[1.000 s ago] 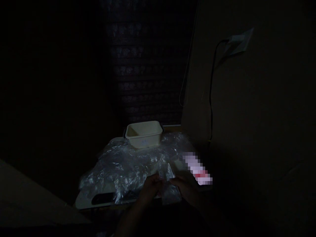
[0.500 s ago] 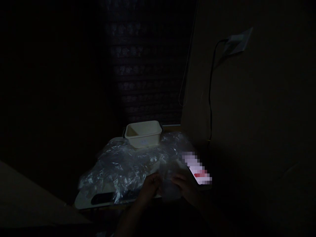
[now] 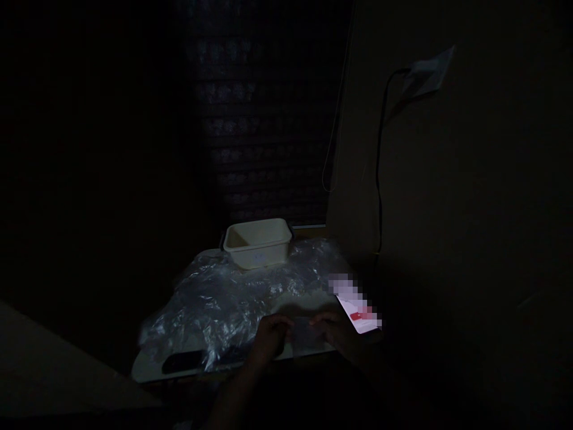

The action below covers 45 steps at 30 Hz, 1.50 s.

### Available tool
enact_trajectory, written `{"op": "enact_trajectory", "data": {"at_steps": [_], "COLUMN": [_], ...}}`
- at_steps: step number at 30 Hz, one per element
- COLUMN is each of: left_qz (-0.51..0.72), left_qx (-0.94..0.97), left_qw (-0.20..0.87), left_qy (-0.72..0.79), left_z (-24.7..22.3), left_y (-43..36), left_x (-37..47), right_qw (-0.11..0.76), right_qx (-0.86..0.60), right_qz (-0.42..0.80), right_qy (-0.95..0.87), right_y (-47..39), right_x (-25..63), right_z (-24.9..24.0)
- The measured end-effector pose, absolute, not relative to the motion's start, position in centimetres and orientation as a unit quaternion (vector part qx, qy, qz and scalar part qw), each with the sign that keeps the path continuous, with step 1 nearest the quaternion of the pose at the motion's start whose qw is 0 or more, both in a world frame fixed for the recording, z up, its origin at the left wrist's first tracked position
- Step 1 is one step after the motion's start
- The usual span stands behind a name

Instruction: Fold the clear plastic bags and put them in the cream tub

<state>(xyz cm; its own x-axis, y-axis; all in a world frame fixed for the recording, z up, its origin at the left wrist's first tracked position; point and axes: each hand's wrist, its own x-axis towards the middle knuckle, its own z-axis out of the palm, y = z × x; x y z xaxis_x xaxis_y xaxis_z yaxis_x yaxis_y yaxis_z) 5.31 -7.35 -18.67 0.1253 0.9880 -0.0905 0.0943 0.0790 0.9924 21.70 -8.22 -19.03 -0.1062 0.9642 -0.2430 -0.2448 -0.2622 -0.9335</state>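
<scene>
My left hand (image 3: 271, 337) and my right hand (image 3: 335, 334) are held a little apart over the front edge of a small pale table (image 3: 150, 365). Between them hangs a dim, see-through piece of plastic film (image 3: 305, 335), its edges pinched in the fingers of both hands. Crumpled clear plastic (image 3: 210, 298) covers much of the tabletop to the left and behind. A lit phone (image 3: 358, 307) lies just beyond my right hand.
At the table's back stands a cream rectangular bin (image 3: 259, 257). A black cable (image 3: 379, 173) runs down the right wall from an outlet (image 3: 430, 74). A dark blind (image 3: 268, 137) with a hanging cord is behind. The room is very dark.
The film between my hands has dropped lower and no longer sticks up above the fingers. Both hands stay in nearly the same place. The view has shifted slightly.
</scene>
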Motion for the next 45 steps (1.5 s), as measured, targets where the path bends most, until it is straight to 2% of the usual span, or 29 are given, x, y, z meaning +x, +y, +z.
{"op": "enact_trajectory", "data": {"at_steps": [4, 8, 11, 16, 20, 24, 45], "left_qz": [0.381, 0.32, 0.258, 0.159, 0.128, 0.127, 0.091], "left_qx": [0.653, 0.754, 0.826, 0.898, 0.909, 0.906, 0.898], "left_qw": [0.384, 0.254, 0.143, 0.027, -0.006, -0.017, -0.015], "left_qy": [0.53, 0.514, 0.48, 0.41, 0.398, 0.404, 0.431], "left_z": [-19.1, -19.3, -19.6, -20.3, -20.7, -20.9, -20.0], "left_y": [-6.8, -6.9, -7.2, -8.1, -8.6, -8.8, -9.2], "left_x": [5.0, 5.0, 5.5, 6.2, 6.2, 6.2, 6.5], "right_qw": [0.482, 0.494, 0.418, 0.263, 0.186, 0.156, 0.135], "right_qx": [-0.485, -0.562, -0.595, -0.529, -0.503, -0.517, -0.524], "right_qz": [0.596, 0.388, 0.237, 0.11, 0.081, 0.092, 0.098], "right_qy": [-0.422, -0.538, -0.644, -0.8, -0.84, -0.837, -0.835], "right_y": [-6.7, -6.3, -6.9, -8.4, -9.0, -9.2, -9.1], "right_x": [22.6, 23.1, 22.1, 19.8, 19.3, 19.4, 19.5], "right_z": [-20.0, -20.9, -20.8, -20.6, -20.7, -20.6, -20.7]}}
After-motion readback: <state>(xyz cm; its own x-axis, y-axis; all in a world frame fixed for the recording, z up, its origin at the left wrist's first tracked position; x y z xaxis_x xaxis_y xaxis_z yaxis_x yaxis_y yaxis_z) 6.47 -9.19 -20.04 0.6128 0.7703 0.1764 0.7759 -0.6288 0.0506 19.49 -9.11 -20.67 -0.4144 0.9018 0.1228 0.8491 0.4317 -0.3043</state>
